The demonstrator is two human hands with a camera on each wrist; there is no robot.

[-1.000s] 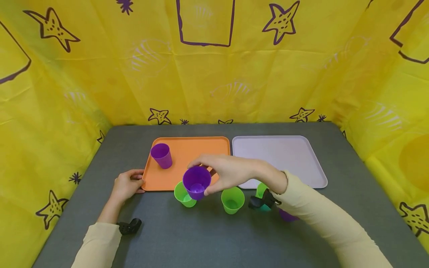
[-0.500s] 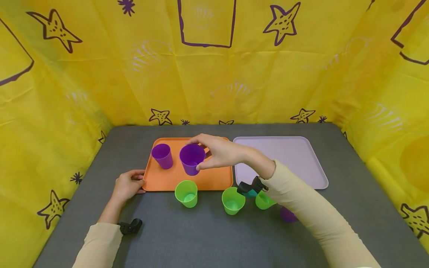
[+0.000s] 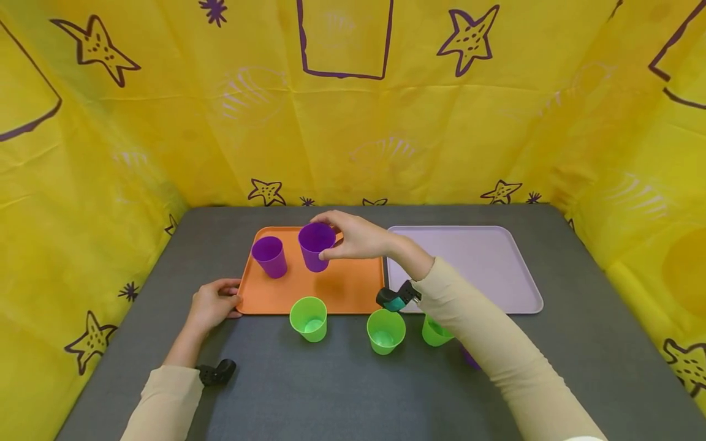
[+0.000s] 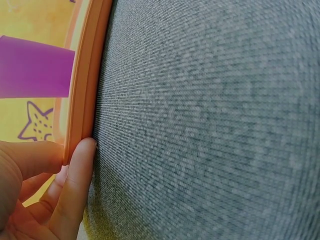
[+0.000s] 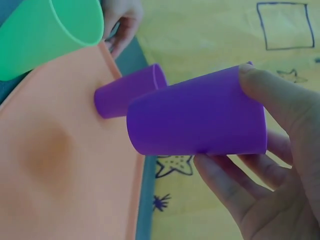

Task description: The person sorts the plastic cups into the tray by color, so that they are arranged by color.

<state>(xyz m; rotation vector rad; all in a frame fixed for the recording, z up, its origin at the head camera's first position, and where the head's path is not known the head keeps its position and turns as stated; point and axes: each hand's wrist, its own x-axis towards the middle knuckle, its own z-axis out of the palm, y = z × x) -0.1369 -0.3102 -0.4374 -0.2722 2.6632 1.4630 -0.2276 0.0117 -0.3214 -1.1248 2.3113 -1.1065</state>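
My right hand (image 3: 361,237) grips a purple cup (image 3: 314,250) by its upper side, thumb on one side and fingers on the other. The cup is upright above the orange tray (image 3: 353,288); in the right wrist view its shadow falls on the tray's surface. A second purple cup (image 3: 271,260) stands on the tray's left part, just left of the held one. At the tray's near left corner, my left hand (image 3: 211,306) pinches the rim (image 4: 82,95) between thumb and fingers.
Green cups stand along the trays' near side: one at the left (image 3: 309,320), one in the middle (image 3: 385,332), one farther right (image 3: 436,332). A purple cup (image 3: 470,358) is mostly hidden by the right sleeve. A lilac tray (image 3: 469,257) lies right of the orange one.
My right hand has carried the purple cup from in front of the left green cup, away from me, to over the orange tray. The left hand stays at the tray corner.
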